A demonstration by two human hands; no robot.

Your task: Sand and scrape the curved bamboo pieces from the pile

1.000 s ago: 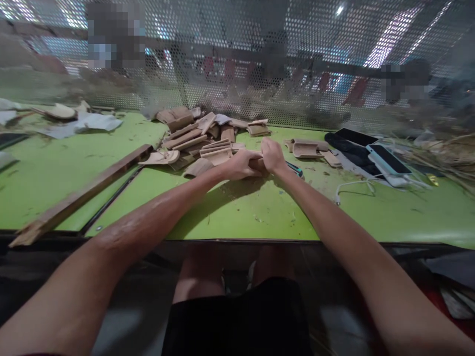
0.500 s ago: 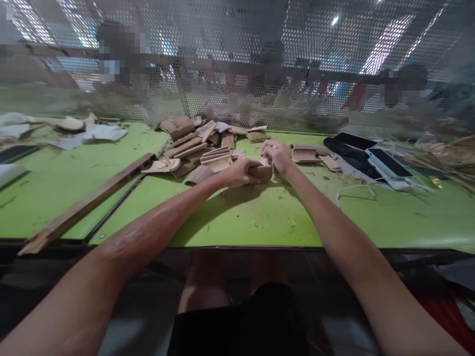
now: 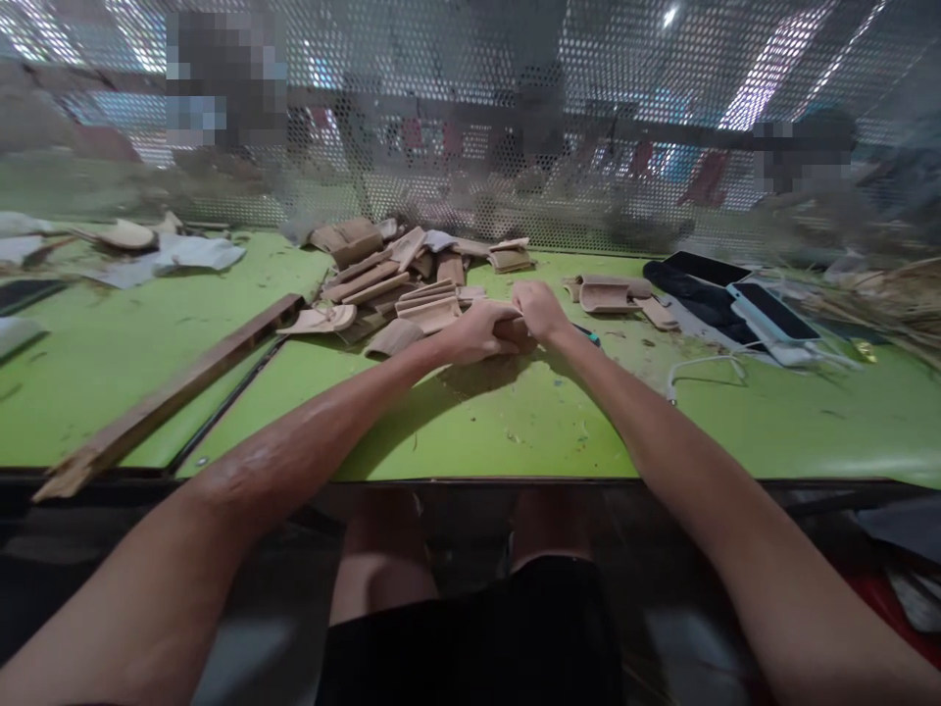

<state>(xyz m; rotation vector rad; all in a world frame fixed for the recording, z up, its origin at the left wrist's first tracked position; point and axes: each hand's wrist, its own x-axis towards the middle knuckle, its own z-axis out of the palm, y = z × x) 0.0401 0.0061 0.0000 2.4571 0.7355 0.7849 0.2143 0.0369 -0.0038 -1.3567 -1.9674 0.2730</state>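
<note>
In the head view, the left hand (image 3: 477, 333) is wrapped round a brown wooden piece (image 3: 520, 335), thumb and fingers pinching it from the left, about midway between the front and back edges of the green bench (image 3: 477, 431). The right hand (image 3: 538, 309) is curled closed against the right end of that piece; what its fingers pinch is hidden, so I cannot tell. A teal-and-dark tool (image 3: 588, 335) shows just beside the right wrist, and whether the hand holds it cannot be made out. Left of the hands, a loose heap of curved wooden pieces (image 3: 368, 275) spreads toward the back edge, the nearest ones close to the left hand. Further left, a long wooden bar (image 3: 176, 392) lies slantwise, its splintered end jutting past the front edge, beside a dark seam (image 3: 227, 402) in the bench top. White sheets (image 3: 195, 253) lie near the back edge on that side. Right of the hands, toward the back edge, are a trough-shaped piece (image 3: 610, 296), a black cloth-like item (image 3: 695, 299), a light-blue-cased phone (image 3: 775, 312) and a white cable (image 3: 706, 360). A perforated screen (image 3: 470, 196) stands along the back edge; black shorts (image 3: 470, 637) show below the front edge.
</note>
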